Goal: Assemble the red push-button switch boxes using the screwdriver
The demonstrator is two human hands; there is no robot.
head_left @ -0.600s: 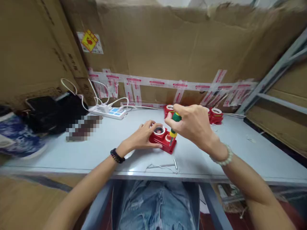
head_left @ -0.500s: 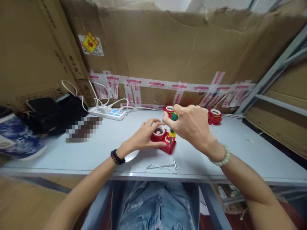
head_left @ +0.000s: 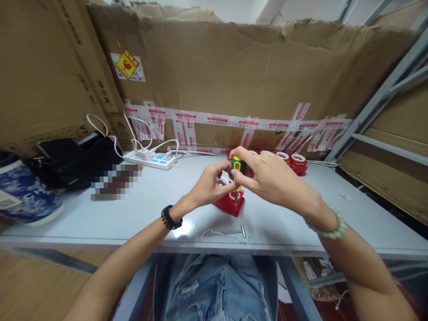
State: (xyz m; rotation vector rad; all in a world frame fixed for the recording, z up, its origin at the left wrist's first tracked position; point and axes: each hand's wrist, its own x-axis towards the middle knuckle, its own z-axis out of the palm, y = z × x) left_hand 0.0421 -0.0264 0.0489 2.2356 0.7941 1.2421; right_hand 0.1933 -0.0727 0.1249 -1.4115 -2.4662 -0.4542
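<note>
A screwdriver [head_left: 238, 166] with a green and yellow handle stands nearly upright, its tip at the front right corner of a red plastic block [head_left: 228, 205]. My right hand [head_left: 270, 176] is closed around the handle near its top. The thumb and forefinger of my left hand [head_left: 214, 182] close on the same screwdriver lower down, just above the block. One white ring on the block shows partly behind my left fingers. In front lies a small metal T-shaped rod [head_left: 243, 231] with a white string around it.
Several red blocks with white rings [head_left: 297, 164] stand in a row at the back right. A white power strip [head_left: 152, 159] with cables is at the back left, near a black bag [head_left: 76, 160] and a blue-and-white cup [head_left: 28, 191]. Cardboard [head_left: 214, 67] walls the back.
My left hand has let go of the red block and moved up to the screwdriver. The right hand has turned on the handle, whose top now tilts towards me.
</note>
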